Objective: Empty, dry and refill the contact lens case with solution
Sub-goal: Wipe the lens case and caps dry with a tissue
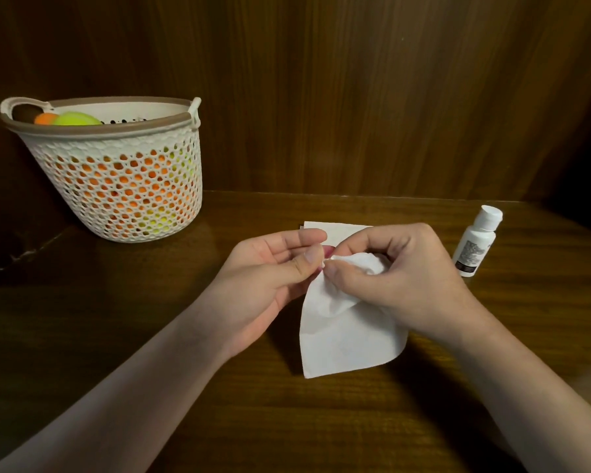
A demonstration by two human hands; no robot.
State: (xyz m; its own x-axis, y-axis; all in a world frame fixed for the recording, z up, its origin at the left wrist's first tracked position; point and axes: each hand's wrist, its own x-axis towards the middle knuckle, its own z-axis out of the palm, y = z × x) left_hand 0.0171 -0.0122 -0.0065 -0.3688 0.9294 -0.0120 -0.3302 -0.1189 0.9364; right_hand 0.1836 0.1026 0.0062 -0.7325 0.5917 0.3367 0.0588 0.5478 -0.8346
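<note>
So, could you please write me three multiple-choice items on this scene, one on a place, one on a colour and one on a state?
1. Where does the bottle stand?
A. right of the hands
B. in the basket
C. left of the basket

2. What colour is the tissue?
A. blue
B. white
C. black

3. How is the bottle's cap?
A. off, on the table
B. on
C. held in the left hand

Key: 1 A, it stands on the table beyond the right hand; 2 B, the sheet hanging from that hand is white; 3 B, the white cap sits on the bottle's neck.
</note>
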